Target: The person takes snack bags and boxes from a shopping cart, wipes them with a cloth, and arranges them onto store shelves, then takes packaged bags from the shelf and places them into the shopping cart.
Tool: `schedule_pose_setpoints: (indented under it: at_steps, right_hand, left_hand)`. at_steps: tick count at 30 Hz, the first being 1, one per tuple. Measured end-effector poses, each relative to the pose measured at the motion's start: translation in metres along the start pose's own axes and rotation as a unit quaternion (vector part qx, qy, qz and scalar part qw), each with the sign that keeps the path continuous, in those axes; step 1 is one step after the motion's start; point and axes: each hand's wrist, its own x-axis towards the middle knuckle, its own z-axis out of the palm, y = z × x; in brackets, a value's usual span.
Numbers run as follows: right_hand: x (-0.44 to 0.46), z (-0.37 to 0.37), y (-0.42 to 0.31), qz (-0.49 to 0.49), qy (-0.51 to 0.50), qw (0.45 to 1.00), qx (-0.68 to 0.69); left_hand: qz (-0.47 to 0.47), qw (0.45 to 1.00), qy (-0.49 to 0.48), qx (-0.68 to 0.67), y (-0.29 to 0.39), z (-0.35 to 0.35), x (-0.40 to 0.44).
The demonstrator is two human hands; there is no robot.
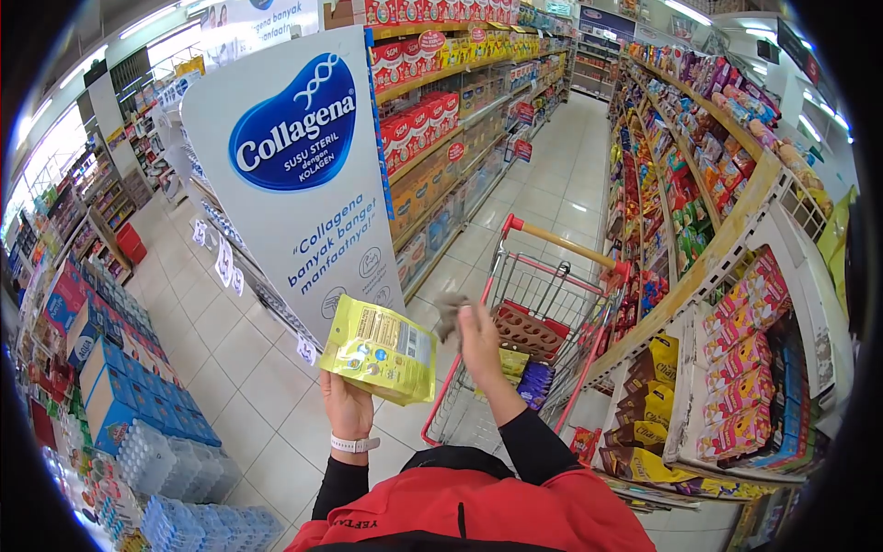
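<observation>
A yellow pouch [382, 351] with printed text and a barcode is held up in my left hand [348, 405], whose fingers go behind its lower left side. To the right of the pouch, my right hand [478, 345] is raised with a grey-brown cloth [448, 317] at its fingers. The cloth is partly blurred and does not touch the shopping cart. Just beyond my right hand stands the shopping cart [563, 267], with a brown-red carton [529, 333], a yellow-green pack and purple packs [534, 385] inside.
A tall Collagena display panel [303, 221] stands close on the left. Shelves of boxes [418, 138] line the aisle behind it. Snack shelves [681, 156] run along the right, with yellow packs [653, 396] low down. Bottled water packs [175, 469] sit at lower left.
</observation>
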Motion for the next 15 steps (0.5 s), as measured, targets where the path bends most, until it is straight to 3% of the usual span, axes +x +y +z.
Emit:
schedule_pose_setpoints:
  at_steps: [2, 4, 5, 7, 12, 15]
  right_hand:
    - [-0.017, 0.026, -0.051, -0.061, -0.095, 0.991, -0.067]
    - [-0.024, 0.046, -0.046, -0.244, -0.159, 0.925, -0.243]
    - [-0.032, 0.057, -0.047, -0.244, -0.157, 0.925, -0.245]
    - [-0.055, 0.073, -0.052, -0.282, -0.202, 0.833, -0.432]
    - [-0.081, 0.059, -0.026, -0.250, -0.192, 0.861, -0.399]
    - [-0.086, 0.044, 0.001, -0.182, -0.133, 0.917, -0.328]
  left_hand:
    - [-0.008, 1.000, -0.012, 0.009, -0.011, 0.002, 0.000]
    - [-0.004, 0.999, -0.003, 0.046, -0.026, 0.008, -0.001]
    - [0.003, 0.998, -0.024, 0.052, -0.030, 0.013, -0.002]
    - [0.005, 0.999, -0.005, 0.037, -0.028, 0.021, 0.000]
    - [0.038, 0.999, 0.025, 0.027, -0.011, 0.028, 0.000]
    - [0.052, 0.999, 0.009, 0.015, -0.015, 0.024, -0.001]
